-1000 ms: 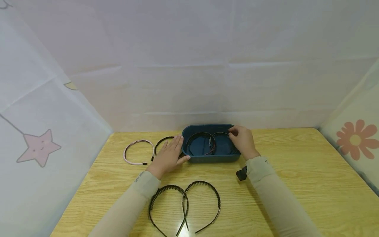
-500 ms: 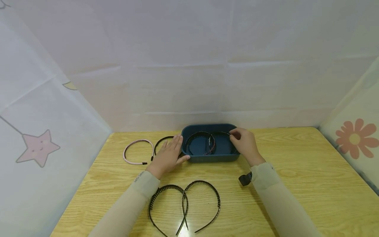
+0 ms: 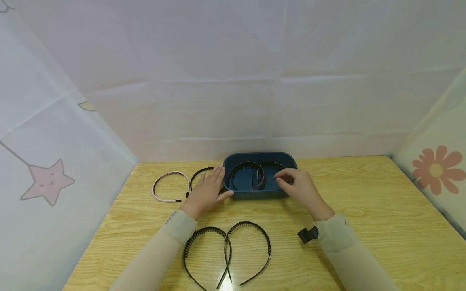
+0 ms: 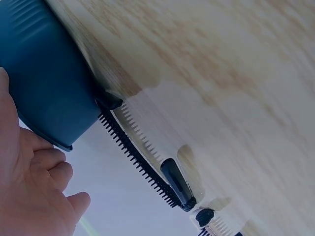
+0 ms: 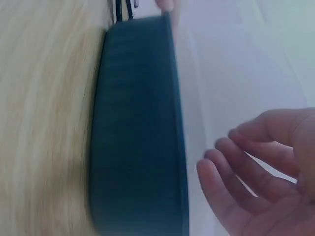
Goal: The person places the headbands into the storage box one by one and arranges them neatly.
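1 bin [image 3: 260, 195], L grip [image 3: 206, 190] flat agst it, R grip [image 3: 303, 186] loose, empty, 2 blk hdbands [image 3: 269, 242] crossed, 1 pink hdband [image 3: 166, 201]

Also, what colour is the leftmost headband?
The leftmost headband is pale pink with black tips, clearest in the head view.

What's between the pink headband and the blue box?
A black headband and the left hand, which partly hides it; the head view shows both.
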Motion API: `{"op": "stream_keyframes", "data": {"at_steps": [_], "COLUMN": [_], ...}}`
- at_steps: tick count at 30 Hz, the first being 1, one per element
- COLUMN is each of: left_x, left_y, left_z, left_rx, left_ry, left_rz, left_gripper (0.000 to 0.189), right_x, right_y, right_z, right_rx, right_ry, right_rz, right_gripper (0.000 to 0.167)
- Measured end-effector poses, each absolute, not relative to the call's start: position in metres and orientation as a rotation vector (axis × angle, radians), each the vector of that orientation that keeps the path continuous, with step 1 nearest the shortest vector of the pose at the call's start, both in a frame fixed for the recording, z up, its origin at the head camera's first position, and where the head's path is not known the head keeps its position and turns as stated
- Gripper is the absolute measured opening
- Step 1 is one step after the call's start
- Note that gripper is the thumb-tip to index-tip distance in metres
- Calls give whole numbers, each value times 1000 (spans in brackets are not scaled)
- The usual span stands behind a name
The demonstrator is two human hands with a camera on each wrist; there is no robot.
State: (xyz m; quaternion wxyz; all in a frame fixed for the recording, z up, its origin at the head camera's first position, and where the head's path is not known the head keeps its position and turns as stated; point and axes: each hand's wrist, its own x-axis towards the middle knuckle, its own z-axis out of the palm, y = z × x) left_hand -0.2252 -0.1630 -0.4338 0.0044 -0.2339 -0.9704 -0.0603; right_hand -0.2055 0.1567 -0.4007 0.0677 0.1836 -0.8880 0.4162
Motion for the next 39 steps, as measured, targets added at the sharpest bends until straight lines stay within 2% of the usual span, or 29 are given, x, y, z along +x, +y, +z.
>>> {"op": "stream_keyframes", "data": {"at_steps": [7,15,20,29,39], "left_x": [-225,-223,-223,-224,-224], "left_y": [-163,-162,-162,-162,-162], "left_z": [-434,-432,-431,-431,-432], "left_rx": [-731,-719,-719,-734,-730], "left_ry": [-3045,-3045,-3053,-3044,-3055], "left_rz": [-185,-189,-187,-194,-195], "left_gripper": [89,90,90,91,91], "right_x": [-191,-182,-176,-164,-160], "right_y": [152,144,138,126,119], "right_z": [-403,-416,-422,-428,-435], "right_rx": [760,869,879,861,859], "right_ry": [-2832,-2959,-3013,-3075,-3083], "right_rz": [1424,1471,1527,1526,1433], "right_gripper": [16,20,22,11,12]}}
